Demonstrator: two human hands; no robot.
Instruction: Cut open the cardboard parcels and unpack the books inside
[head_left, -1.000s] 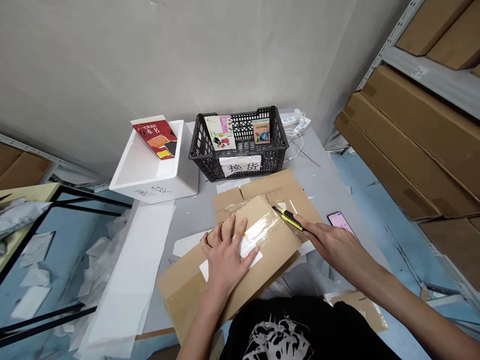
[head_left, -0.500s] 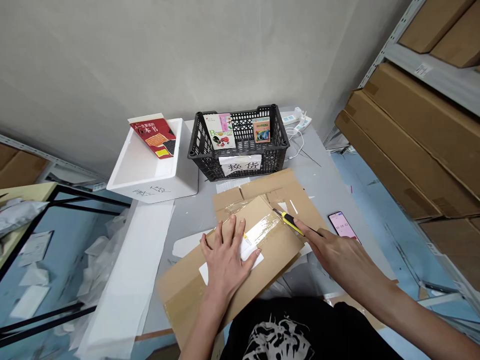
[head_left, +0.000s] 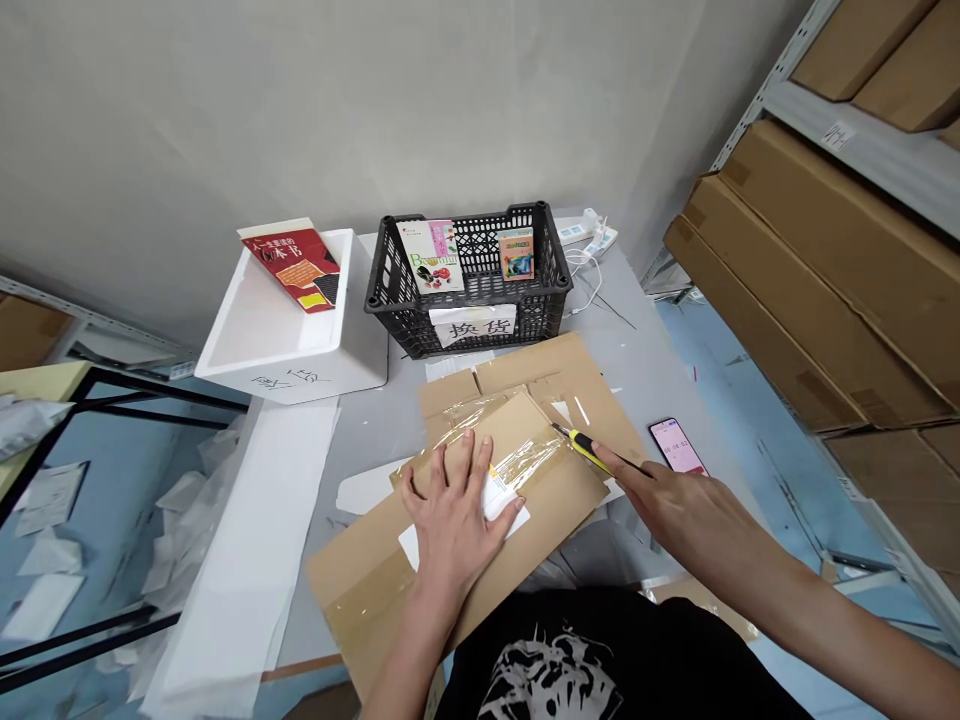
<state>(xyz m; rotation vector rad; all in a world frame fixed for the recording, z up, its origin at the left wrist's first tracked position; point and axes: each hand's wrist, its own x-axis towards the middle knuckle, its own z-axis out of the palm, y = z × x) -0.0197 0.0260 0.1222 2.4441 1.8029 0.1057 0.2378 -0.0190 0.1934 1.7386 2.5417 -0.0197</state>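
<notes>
Knife (head_left: 591,452), gripped in the right hand (head_left: 667,498), has edged slightly along the cardboard parcel (head_left: 551,510) on the table (head_left: 656,345); the left hand (head_left: 457,515), apart, presses flat on the parcel. Cutting depth is unclear; shallow strokes would serve best.

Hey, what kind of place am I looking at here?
Likely a warehouse or stockroom work area: big cardboard boxes sit on metal shelving, a black crate with a paper label holds books, and the right hand holds a cutter at taped cardboard.

Left hand (head_left: 459,520) flat, fingers (head_left: 460,468) spread, right hand (head_left: 664,500) curled in a grip, right forearm (head_left: 810,600) slanting inward
</notes>
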